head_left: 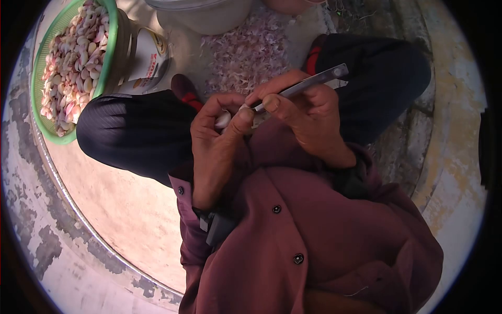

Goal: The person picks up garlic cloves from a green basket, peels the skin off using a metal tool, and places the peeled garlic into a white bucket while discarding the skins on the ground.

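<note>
My left hand (217, 138) is closed around garlic; a pale garlic clove (223, 119) shows between its curled fingers. In my right hand (314, 112) is a slim knife (316, 79), with its flat grey end sticking out up and to the right. The knife's other end reaches the tip of my left thumb, where a small piece of garlic is pinched and mostly hidden by the fingers. Both hands meet in front of my chest, above my lap.
A green basket (111, 31) full of garlic cloves (78, 63) stands at the left, beside a white printed bucket (149, 60). Garlic skins (248, 49) litter the ground ahead. A pale tub (204, 15) and a pinkish container (293, 4) stand at the top.
</note>
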Available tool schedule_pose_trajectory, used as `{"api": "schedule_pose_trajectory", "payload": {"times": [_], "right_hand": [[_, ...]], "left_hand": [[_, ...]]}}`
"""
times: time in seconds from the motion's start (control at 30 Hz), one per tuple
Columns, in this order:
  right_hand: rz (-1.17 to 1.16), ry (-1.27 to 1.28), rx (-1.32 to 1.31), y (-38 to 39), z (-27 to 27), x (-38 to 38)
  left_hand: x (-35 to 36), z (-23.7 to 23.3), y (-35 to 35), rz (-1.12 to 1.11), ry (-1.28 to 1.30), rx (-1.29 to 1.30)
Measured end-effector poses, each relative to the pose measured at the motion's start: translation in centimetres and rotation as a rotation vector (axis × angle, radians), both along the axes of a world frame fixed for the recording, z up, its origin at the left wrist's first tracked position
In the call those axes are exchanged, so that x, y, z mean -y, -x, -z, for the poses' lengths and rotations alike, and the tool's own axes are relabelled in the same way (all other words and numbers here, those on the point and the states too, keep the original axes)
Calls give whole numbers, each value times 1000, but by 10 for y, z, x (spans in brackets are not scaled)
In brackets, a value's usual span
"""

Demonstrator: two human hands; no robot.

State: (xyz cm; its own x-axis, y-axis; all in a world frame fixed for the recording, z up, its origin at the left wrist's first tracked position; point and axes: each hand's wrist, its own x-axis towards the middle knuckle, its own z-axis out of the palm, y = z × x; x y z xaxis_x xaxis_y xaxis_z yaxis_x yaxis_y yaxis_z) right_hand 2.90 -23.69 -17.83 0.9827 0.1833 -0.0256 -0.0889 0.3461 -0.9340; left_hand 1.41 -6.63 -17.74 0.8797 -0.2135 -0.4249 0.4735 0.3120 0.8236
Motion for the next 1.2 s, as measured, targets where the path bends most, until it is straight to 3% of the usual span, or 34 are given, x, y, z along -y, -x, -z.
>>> {"api": "schedule_pose_trajectory", "payload": {"times": [0.13, 0.23, 0.37, 0.43, 0.53, 0.7, 0.8, 0.87, 1.1, 1.17, 1.2], "right_hand": [[105, 5, 27, -6, 17, 3], [301, 200, -11, -19, 36, 16], [398, 243, 31, -21, 27, 21], [140, 374, 144, -10, 21, 18], [-30, 339, 334, -2, 15, 8], [-54, 474, 338, 1, 8, 5], [-12, 667, 502, 0, 10, 6], [5, 495, 392, 2, 10, 4], [-7, 442, 246, 5, 7, 3], [-3, -95, -123, 3, 7, 3], [-4, -96, -125, 3, 11, 3]], "left_hand": [[1, 1, 0, 24, -28, -5], [1, 0, 0, 7, 63, -118], [1, 7, -2, -97, 243, -192], [2, 9, -6, -97, 280, -178], [6, 8, -7, -125, 247, -221], [17, 11, -3, -275, 212, -257], [20, 7, -3, -270, 241, -237], [20, 3, -1, -268, 213, -208], [16, 7, 2, -258, 195, -116], [16, 2, 1, -228, 212, -107], [15, 0, 1, -198, 226, -101]]}}
